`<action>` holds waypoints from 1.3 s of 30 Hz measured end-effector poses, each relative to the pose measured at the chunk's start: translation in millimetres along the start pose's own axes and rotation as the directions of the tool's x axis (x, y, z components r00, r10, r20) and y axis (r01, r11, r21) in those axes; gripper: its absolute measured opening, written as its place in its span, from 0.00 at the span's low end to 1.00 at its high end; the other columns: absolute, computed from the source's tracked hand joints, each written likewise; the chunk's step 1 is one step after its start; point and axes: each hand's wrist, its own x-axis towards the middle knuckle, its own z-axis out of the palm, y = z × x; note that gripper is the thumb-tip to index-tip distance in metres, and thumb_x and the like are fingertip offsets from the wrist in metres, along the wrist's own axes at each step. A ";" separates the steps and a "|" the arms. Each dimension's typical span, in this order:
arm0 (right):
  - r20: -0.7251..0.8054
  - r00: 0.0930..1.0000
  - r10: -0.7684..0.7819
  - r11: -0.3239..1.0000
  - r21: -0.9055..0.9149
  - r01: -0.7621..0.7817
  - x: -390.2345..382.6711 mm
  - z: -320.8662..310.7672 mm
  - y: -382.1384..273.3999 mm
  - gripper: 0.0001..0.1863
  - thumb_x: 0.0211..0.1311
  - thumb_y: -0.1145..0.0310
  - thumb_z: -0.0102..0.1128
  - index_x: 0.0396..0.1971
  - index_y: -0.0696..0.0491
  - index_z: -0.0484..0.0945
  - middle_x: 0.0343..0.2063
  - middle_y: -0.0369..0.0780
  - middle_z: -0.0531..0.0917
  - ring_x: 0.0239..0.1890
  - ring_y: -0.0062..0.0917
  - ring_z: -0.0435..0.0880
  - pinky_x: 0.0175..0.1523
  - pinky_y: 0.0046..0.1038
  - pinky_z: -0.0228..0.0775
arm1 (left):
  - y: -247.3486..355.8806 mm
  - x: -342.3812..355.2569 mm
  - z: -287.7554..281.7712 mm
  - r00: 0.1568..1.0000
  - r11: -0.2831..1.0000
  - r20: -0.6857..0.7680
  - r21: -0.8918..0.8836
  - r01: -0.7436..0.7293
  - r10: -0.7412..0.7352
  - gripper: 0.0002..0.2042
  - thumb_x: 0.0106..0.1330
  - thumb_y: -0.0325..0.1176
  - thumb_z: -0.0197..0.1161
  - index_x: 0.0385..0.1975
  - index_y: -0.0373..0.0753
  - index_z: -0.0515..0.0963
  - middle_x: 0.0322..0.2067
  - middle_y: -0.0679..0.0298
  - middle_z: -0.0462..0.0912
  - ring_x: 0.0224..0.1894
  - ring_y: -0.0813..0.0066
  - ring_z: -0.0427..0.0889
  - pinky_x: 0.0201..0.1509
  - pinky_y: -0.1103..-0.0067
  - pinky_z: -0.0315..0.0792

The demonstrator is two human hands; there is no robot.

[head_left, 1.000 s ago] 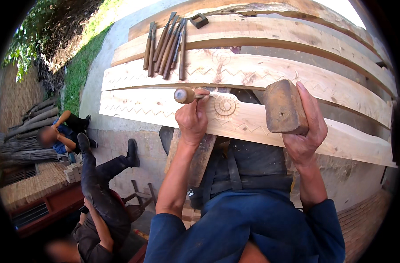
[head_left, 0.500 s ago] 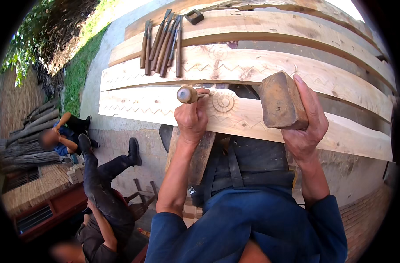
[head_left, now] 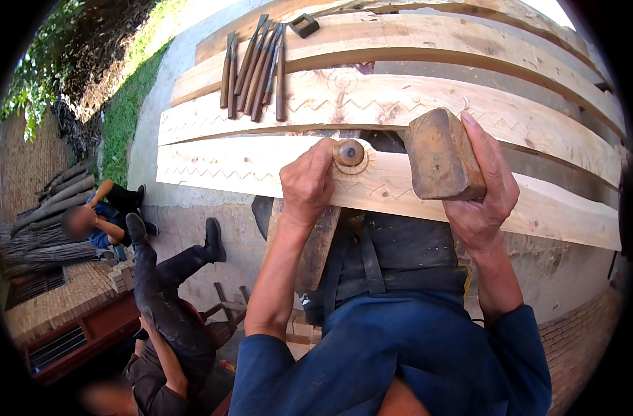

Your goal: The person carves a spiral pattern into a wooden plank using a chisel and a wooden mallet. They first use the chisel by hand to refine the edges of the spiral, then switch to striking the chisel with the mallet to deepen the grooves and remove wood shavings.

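Note:
My left hand (head_left: 306, 180) is closed on a carving chisel, its round wooden handle end (head_left: 349, 152) pointing up over a carved rosette on a pale plank (head_left: 233, 166) with zigzag grooves. The blade is hidden beneath the handle. My right hand (head_left: 490, 194) grips a worn, block-shaped wooden mallet (head_left: 441, 156) to the right of the rosette, raised over the plank. Behind, a second marked plank (head_left: 386, 100) carries a faint circle and zigzag line. Several chisels (head_left: 250, 73) lie side by side at the upper left of the boards, beside a dark square-framed piece (head_left: 305, 26).
More boards (head_left: 483, 48) extend behind. A dark padded support (head_left: 399, 256) and a wooden trestle (head_left: 309, 256) are under the front plank. At the left, two seated people (head_left: 108, 218) (head_left: 167, 322) rest near stacked logs (head_left: 53, 208), bricks and a wooden chair (head_left: 226, 312).
My left hand has shifted the chisel to the right, turning its handle end from left of the rosette to over it. The mallet in my right hand has moved slightly up and left.

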 end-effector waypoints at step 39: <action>-0.325 0.911 0.255 0.965 0.021 -0.263 -24.7 -16.5 1.5 0.23 0.63 0.84 0.81 0.57 0.64 0.84 0.50 0.46 0.93 0.50 0.31 0.94 0.59 0.35 0.87 | 0.6 -10.7 1.6 0.894 0.905 -0.201 -0.242 0.350 -0.400 0.02 0.80 0.21 0.66 0.44 0.30 0.85 0.37 0.59 0.93 0.38 0.72 0.92 0.46 0.76 0.85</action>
